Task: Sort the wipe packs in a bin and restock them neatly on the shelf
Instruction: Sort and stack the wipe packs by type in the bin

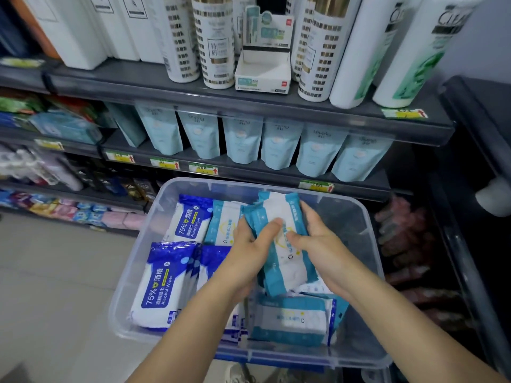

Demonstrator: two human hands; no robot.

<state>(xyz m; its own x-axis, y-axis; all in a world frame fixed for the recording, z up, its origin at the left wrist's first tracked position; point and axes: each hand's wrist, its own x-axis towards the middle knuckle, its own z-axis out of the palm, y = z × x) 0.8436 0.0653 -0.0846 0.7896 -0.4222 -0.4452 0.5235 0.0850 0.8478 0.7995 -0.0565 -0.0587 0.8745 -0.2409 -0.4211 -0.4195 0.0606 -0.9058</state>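
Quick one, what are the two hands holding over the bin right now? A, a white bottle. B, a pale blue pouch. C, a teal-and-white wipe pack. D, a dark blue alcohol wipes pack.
C: the left hand and right hand both grip a teal-and-white wipe pack above the clear bin, while the dark blue alcohol packs lie untouched in its left side.
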